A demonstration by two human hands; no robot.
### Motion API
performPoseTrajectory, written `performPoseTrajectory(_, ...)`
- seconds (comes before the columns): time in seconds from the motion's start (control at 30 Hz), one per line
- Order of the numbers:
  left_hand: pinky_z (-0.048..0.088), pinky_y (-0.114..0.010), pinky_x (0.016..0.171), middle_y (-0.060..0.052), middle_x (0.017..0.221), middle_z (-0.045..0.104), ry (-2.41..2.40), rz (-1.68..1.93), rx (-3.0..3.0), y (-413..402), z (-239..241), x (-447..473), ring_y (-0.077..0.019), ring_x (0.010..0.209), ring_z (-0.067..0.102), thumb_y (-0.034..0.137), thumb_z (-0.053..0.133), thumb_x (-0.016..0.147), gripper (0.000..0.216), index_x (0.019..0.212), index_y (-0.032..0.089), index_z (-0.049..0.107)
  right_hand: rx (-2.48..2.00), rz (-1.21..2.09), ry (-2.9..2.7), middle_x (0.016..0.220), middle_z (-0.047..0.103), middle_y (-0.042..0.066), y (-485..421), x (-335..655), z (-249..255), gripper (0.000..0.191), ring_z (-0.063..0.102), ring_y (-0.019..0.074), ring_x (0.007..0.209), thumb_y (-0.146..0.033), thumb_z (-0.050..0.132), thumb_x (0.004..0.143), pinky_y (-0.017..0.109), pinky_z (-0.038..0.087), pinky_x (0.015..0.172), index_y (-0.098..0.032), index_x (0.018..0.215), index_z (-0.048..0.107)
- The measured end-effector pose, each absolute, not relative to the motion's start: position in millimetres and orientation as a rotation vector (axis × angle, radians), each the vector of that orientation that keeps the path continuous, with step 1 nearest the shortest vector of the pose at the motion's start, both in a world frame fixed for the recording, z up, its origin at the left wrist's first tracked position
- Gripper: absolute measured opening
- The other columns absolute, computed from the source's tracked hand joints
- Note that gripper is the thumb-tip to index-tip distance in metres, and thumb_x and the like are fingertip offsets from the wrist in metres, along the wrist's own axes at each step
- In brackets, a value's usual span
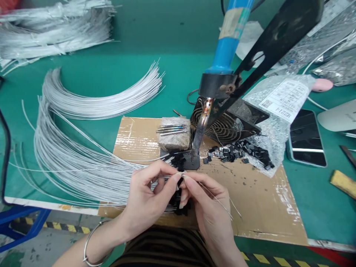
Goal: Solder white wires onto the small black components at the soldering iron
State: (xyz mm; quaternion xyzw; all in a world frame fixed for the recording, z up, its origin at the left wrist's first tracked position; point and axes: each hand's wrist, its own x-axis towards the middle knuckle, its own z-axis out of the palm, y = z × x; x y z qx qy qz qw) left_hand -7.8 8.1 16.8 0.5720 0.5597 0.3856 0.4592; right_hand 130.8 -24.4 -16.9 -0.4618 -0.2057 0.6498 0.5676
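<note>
My left hand [151, 193] is closed, thumb and index finger pinched together over the cardboard. Its fingertips meet those of my right hand [207, 200], also in a pinch. Thin pale wires [218, 201] run out of my right hand toward the lower right. A tiny light piece shows between the fingertips, too small to name. Beneath and behind my hands lies a fanned bundle of white cables [83, 167], with black pieces [180, 207] at its right end. The soldering iron [204, 115] is clamped just beyond my fingers, tip pointing down.
A black fan [222, 122] stands behind the iron, beside a block with metal rods [174, 139]. Small black pieces [241, 152] spill from a bubble-wrap bag [278, 111]. A phone [307, 137] lies to the right. Another cable bundle [105, 100] curves behind. Cardboard [258, 200] covers the front.
</note>
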Motion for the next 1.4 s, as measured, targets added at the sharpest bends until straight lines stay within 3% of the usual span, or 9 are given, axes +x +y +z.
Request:
performPoseTrajectory(0.17, 0.044, -0.022, 0.048, -0.001, 0.061, 0.069, 1.376, 0.953, 1.496, 6.4, 17.8, -10.3, -0.0116, 0.050, 0.057, 0.016, 0.069, 0.091, 0.014, 0.077, 0.016, 0.072, -1.071, 1.524, -0.539, 0.069, 0.078, -0.002, -25.2, 131.6, -17.7, 0.006, 0.068, 0.0063, 0.051, -0.029, 0.083, 0.092, 0.013, 0.060, 0.054, -0.025, 0.092, 0.088)
performPoseTrajectory(0.57, 0.041, -0.020, 0.049, 0.005, 0.061, 0.064, 1.364, 0.975, 1.596, 6.7, 14.5, -6.2, -0.0073, 0.049, 0.049, 0.009, 0.068, 0.092, 0.015, 0.081, 0.018, 0.071, -1.098, 1.525, -0.424, 0.065, 0.075, -0.002, -21.8, 130.4, -12.8, 0.010, 0.064, 0.0054, 0.046, -0.032, 0.089, 0.085, 0.011, 0.056, 0.047, -0.022, 0.081, 0.087)
performPoseTrajectory(0.77, 0.035, -0.021, 0.049, 0.009, 0.055, 0.050, 1.345, 0.955, 1.664, 8.1, 16.5, -9.0, -0.0069, 0.048, 0.039, 0.009, 0.069, 0.091, 0.016, 0.078, 0.018, 0.071, -1.099, 1.597, -0.410, 0.059, 0.071, -0.001, -18.9, 139.1, -11.1, 0.018, 0.059, 0.0065, 0.040, -0.035, 0.091, 0.080, 0.013, 0.052, 0.040, -0.020, 0.074, 0.085)
performPoseTrajectory(0.93, 0.032, -0.021, 0.048, 0.011, 0.053, 0.038, 1.333, 0.927, 1.685, 11.0, 22.4, -9.6, -0.0064, 0.046, 0.034, 0.006, 0.070, 0.088, 0.018, 0.075, 0.019, 0.069, -1.075, 1.754, -0.473, 0.061, 0.071, -0.001, -16.6, 154.2, -13.8, 0.018, 0.062, 0.0088, 0.041, -0.034, 0.088, 0.085, 0.016, 0.054, 0.041, -0.020, 0.073, 0.084)
performPoseTrajectory(1.17, 0.029, -0.021, 0.045, 0.011, 0.052, 0.039, 1.350, 0.941, 1.645, 12.2, 20.8, -5.9, -0.0057, 0.045, 0.031, 0.005, 0.070, 0.087, 0.019, 0.074, 0.018, 0.070, -1.122, 1.754, -0.396, 0.063, 0.071, -0.001, -17.8, 151.3, -8.1, 0.019, 0.061, 0.0077, 0.043, -0.037, 0.090, 0.082, 0.016, 0.055, 0.043, -0.019, 0.075, 0.085)
performPoseTrajectory(1.4, 0.029, -0.020, 0.044, 0.009, 0.055, 0.050, 1.357, 0.973, 1.623, 8.4, 17.5, -4.1, -0.0053, 0.046, 0.034, 0.005, 0.069, 0.089, 0.017, 0.077, 0.017, 0.071, -1.154, 1.711, -0.332, 0.064, 0.072, -0.001, -21.0, 144.4, -3.2, 0.018, 0.060, 0.0072, 0.045, -0.038, 0.090, 0.082, 0.016, 0.055, 0.045, -0.020, 0.080, 0.086)
